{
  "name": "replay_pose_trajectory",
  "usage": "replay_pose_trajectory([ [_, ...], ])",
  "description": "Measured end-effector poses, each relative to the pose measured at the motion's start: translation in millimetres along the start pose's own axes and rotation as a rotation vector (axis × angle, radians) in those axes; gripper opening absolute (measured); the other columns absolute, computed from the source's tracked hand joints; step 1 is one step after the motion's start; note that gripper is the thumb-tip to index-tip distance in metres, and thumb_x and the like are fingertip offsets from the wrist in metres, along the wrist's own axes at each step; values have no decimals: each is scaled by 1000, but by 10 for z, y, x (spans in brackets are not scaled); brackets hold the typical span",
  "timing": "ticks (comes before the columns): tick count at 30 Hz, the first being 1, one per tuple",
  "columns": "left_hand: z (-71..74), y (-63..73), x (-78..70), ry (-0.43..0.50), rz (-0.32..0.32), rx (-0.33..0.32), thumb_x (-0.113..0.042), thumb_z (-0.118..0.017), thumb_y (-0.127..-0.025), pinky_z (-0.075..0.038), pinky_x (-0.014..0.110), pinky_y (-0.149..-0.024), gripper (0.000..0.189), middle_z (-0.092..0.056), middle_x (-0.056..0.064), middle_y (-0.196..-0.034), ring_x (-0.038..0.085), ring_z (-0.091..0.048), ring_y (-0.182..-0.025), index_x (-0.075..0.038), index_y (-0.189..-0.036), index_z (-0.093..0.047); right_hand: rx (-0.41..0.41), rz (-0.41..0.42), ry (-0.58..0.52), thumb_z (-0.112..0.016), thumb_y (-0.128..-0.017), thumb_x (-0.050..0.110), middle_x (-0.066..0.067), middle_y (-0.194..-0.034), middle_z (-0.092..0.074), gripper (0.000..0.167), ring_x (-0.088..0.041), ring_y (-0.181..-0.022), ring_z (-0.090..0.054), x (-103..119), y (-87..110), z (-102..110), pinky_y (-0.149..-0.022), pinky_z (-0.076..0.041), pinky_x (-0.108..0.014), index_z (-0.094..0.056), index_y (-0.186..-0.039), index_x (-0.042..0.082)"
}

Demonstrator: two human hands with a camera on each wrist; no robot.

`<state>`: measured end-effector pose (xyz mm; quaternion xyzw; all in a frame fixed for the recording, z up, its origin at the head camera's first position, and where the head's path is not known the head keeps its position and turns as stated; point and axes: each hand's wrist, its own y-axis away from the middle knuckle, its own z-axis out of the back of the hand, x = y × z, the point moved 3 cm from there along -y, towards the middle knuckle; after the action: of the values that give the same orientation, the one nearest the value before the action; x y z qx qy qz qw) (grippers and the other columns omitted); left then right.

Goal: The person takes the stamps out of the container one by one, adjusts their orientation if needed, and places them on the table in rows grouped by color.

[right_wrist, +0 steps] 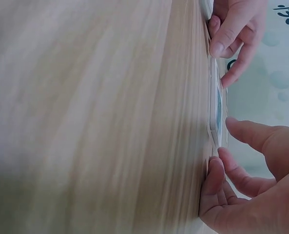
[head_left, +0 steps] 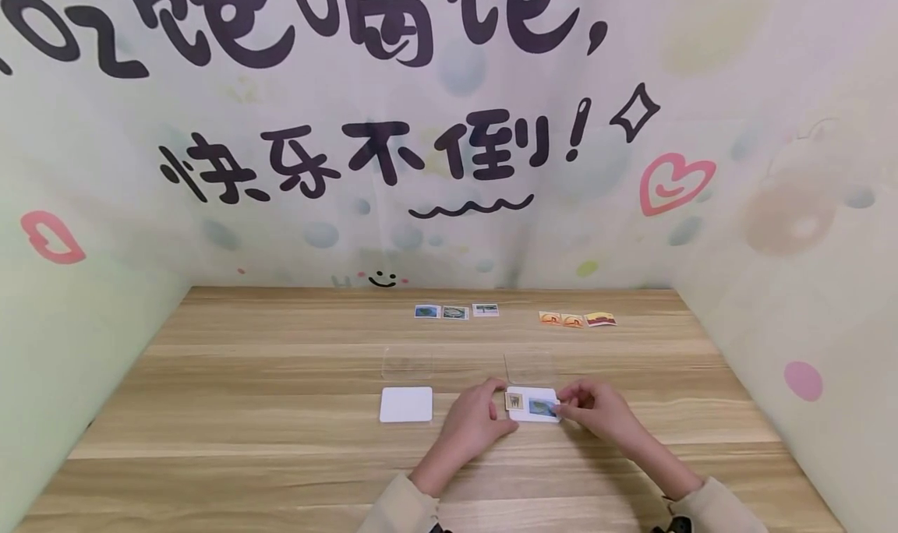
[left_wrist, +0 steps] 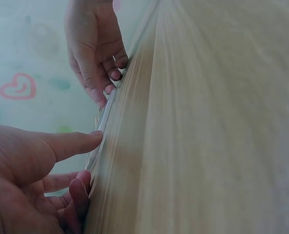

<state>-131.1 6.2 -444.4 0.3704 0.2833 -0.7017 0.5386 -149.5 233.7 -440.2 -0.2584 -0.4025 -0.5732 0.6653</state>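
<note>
Lying on the table is a white card (head_left: 522,418) with two stamps on its face. The brown stamp (head_left: 515,401) sits at the card's left side, and the blue stamp (head_left: 542,407) lies towards the right. My left hand (head_left: 471,418) holds the card by its left end, thumb at the front edge and a finger at the back. From the right, my right hand (head_left: 602,413) reaches the blue stamp's right edge, its thumb and forefinger apart there (right_wrist: 254,180); I cannot tell whether they pinch it. A blank white card (head_left: 406,404) lies left of my left hand.
Clear plastic pieces lie behind the cards, one on the left (head_left: 408,364) and another on the right (head_left: 529,368). Farther back are blue-green stamps (head_left: 455,312) and orange stamps (head_left: 572,320). A printed cloth wall (head_left: 379,245) bounds the wooden table (head_left: 245,439).
</note>
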Motion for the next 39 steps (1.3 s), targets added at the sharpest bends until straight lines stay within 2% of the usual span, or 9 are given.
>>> replay_pose_trajectory([
  [7,0,5,-10,-5,11,-6,-11,-88,-82,-35,25,-59,58,-52,-5,-72,8,-44,-62,1,-133,-65,-43,9,87,-86,-85,6,0,-74,-57,19,-10,-66,-49,26,-30,-36,-58,-38,-21,-72,-93,-4],
  [17,2,-16,-5,-17,-2,-18,-10,-88,-80,-36,25,-58,56,-52,-4,-73,7,-44,-62,-1,-131,-66,-56,-17,116,-87,-84,6,-1,-75,-57,20,-12,-69,-49,53,-40,-41,-59,-38,-22,-70,-91,-1],
  [26,-7,-30,17,-33,-3,-21,-12,-88,-80,-36,26,-59,55,-52,-5,-72,7,-44,-63,-2,-130,-67,-45,-24,58,-82,-89,3,-2,-78,-60,14,-12,-70,-50,11,-47,-15,-59,-40,-23,-70,-94,-2],
  [32,-15,-35,26,-39,-7,-22,-13,-88,-80,-36,26,-59,55,-52,-5,-72,7,-44,-62,-2,-130,-67,-21,-23,14,-75,-95,3,-3,-80,-62,12,-13,-68,-52,-16,-65,8,-57,-46,-24,-69,-99,-6],
  [39,-18,-29,19,-47,-5,-26,-13,-88,-79,-36,26,-59,55,-52,-5,-72,7,-43,-63,-3,-129,-67,-6,-75,-23,-70,-99,4,-5,-81,-61,13,-15,-65,-54,-32,-77,31,-56,-48,-25,-67,-104,-8],
])
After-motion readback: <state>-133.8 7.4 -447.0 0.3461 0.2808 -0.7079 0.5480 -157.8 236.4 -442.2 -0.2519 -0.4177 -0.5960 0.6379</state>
